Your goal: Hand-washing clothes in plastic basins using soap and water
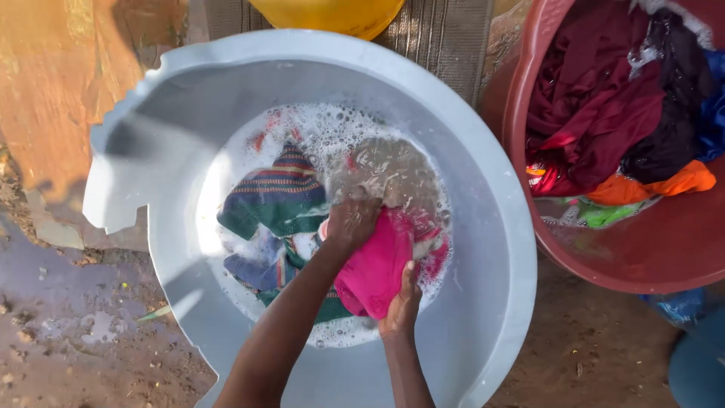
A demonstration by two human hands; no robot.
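Both hands grip a pink cloth (375,268): the left hand (350,221) has its fingers curled into the top, while the right hand (400,306) clasps its lower edge. The cloth lies in soapy water at the centre of a grey basin (483,189). At nine o'clock lies a striped garment (276,196), seemingly green. At two o'clock a red tub (664,249) holds wet clothes (604,106).
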